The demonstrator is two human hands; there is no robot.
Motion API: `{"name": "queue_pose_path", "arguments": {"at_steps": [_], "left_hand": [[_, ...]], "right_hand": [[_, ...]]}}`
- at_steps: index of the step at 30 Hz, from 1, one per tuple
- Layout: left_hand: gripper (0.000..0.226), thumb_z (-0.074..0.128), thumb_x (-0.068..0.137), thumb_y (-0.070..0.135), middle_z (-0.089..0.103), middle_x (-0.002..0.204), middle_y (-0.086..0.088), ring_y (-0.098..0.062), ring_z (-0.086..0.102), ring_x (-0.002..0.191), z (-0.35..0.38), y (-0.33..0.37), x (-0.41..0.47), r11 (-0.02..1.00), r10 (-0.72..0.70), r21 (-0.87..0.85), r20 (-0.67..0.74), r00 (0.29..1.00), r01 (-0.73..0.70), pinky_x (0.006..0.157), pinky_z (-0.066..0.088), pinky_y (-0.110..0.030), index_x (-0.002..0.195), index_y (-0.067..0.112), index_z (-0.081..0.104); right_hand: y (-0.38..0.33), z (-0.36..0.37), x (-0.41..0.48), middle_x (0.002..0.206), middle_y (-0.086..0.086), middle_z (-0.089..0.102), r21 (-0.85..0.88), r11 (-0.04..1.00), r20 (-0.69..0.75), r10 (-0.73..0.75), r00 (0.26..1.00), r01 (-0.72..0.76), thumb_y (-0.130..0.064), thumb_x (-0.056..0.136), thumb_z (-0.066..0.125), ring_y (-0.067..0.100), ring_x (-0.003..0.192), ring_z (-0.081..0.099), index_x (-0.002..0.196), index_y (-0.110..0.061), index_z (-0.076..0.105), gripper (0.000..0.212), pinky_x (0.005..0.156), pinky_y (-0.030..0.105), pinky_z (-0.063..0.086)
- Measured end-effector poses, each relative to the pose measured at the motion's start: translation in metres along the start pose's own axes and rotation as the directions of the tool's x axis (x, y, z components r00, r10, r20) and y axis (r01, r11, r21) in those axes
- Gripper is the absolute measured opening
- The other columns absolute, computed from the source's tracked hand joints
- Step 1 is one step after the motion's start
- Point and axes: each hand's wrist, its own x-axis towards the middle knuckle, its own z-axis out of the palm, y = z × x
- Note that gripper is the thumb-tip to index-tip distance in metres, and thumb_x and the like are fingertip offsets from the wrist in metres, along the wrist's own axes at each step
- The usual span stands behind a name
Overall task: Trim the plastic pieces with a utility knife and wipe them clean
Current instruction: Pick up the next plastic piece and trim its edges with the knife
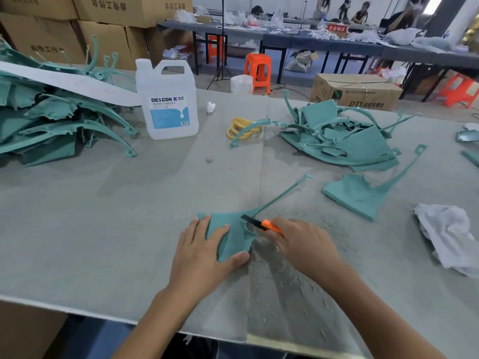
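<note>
Under your left hand [204, 252], near the front edge of the counter [103, 216], lies the one plastic piece [230, 238] you are working on. Your fingers [207, 224] are spread flat and press its wide body down, with the thumb laid at its near corner. Your right hand [300, 244] sits just beside it on the right, fingers curled round the orange handle of the single knife [261, 224]. Its dark blade rests on the piece's far right edge and points left and away, towards your left fingertips. That is the relation to mind: the piece's long axis runs from the broad part under your left hand out along a thin arm [282, 194] that slants up and to the right, away from you. The cut looks set to follow that edge, and I judge it safer drawn toward the arm than toward the holding hand. Pale shavings [298, 281] litter the counter below your right wrist. Further right, one loose piece [357, 198] lies apart, and beyond it one crumpled white rag [451, 234], nearer your right hand, ready for the wiping. Farther back are two heaps of the same green plastic, the right heap [344, 136] and the left heap [51, 120], both too tangled to count. Between them stand one white jug [167, 99], one small white wad [211, 107] and a cluster of yellow rings [241, 128], perhaps four.
</note>
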Motion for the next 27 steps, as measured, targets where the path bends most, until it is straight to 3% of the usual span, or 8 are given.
{"name": "queue_pose_path", "arguments": {"at_steps": [7, 11, 16, 20, 27], "left_hand": [[0.103, 0.014, 0.067, 0.100, 0.004, 0.168, 0.002, -0.018, -0.005, 0.153, -0.0002, -0.0008, 0.0011, 1.000, 0.003, 0.002, -0.010, 1.000, -0.002, 0.125, 0.003, -0.039, 0.151, 0.043, 0.031], [0.100, 0.017, 0.069, 0.098, 0.005, 0.168, 0.001, -0.019, -0.004, 0.154, 0.0005, 0.0001, 0.0018, 1.000, 0.008, 0.019, -0.005, 1.000, -0.008, 0.125, 0.004, -0.040, 0.151, 0.043, 0.032], [0.097, 0.021, 0.071, 0.096, 0.006, 0.168, 0.001, -0.018, -0.003, 0.154, -0.0002, 0.0013, 0.0009, 1.000, 0.013, 0.021, -0.013, 1.000, -0.013, 0.125, 0.005, -0.038, 0.151, 0.042, 0.033], [0.097, 0.022, 0.070, 0.095, 0.006, 0.168, 0.003, -0.016, -0.003, 0.154, -0.0003, 0.0014, 0.0010, 1.000, 0.012, 0.019, -0.011, 1.000, -0.011, 0.124, 0.005, -0.037, 0.150, 0.040, 0.032], [0.104, 0.020, 0.066, 0.102, 0.008, 0.168, -0.001, -0.020, 0.000, 0.154, 0.0005, 0.0001, 0.0023, 0.995, 0.043, 0.096, -0.022, 0.999, -0.041, 0.122, 0.008, -0.038, 0.148, 0.039, 0.032]], "right_hand": [[0.0009, -0.0029, 0.0029, 0.084, -0.006, 0.060, -0.031, 0.999, -0.003, 0.015, 1.000, -0.015, -0.056, 0.105, 0.033, 0.020, 0.073, 0.060, 0.101, -0.030, 0.052, 0.032, 0.062, 0.036, 0.044], [-0.0012, -0.0028, -0.0034, 0.081, -0.005, 0.063, 0.061, 0.998, 0.063, -0.035, 0.997, 0.031, -0.054, 0.104, 0.039, 0.021, 0.071, 0.061, 0.097, -0.034, 0.050, 0.024, 0.066, 0.039, 0.052], [0.0026, -0.0043, 0.0003, 0.082, -0.005, 0.061, -0.007, 1.000, 0.009, 0.022, 1.000, -0.022, -0.056, 0.105, 0.035, 0.022, 0.071, 0.060, 0.095, -0.032, 0.047, 0.029, 0.060, 0.037, 0.044], [-0.0005, -0.0001, -0.0059, 0.077, -0.007, 0.058, 0.033, 0.999, 0.029, -0.014, 0.999, 0.013, -0.053, 0.104, 0.039, 0.019, 0.067, 0.058, 0.097, -0.031, 0.051, 0.026, 0.056, 0.035, 0.041], [0.0055, -0.0031, -0.0051, 0.078, -0.008, 0.062, 0.077, 0.997, 0.064, -0.023, 0.998, 0.018, -0.051, 0.104, 0.042, 0.015, 0.068, 0.060, 0.099, -0.031, 0.056, 0.026, 0.064, 0.036, 0.051]]}}
